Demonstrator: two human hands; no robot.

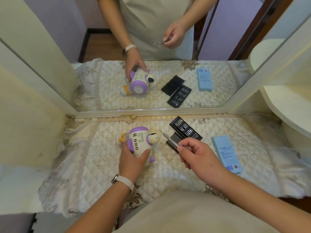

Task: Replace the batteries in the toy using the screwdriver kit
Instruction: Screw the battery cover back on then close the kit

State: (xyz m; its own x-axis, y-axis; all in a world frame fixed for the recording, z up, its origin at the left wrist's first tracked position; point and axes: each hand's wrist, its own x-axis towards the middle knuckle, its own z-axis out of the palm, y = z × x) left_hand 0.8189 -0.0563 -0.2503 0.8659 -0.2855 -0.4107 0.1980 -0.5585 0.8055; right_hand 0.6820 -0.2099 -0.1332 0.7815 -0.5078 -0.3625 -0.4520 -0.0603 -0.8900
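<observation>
A white and purple toy robot [139,140] lies on its side on the quilted cloth, its slotted panel facing up. My left hand [133,161] grips its lower body from the near side. My right hand [198,155] holds a slim grey screwdriver [169,138], tip pointing up-left, a little to the right of the toy's head and not touching it. The black bit tray [186,128] of the screwdriver kit lies open behind the screwdriver, with its dark sleeve [172,140] beside it.
A light blue flat box [226,153] lies to the right on the quilted table cover [94,157]. A large mirror [67,64] stands along the table's far edge and repeats the scene. A cream curved shelf [286,106] juts in at the right.
</observation>
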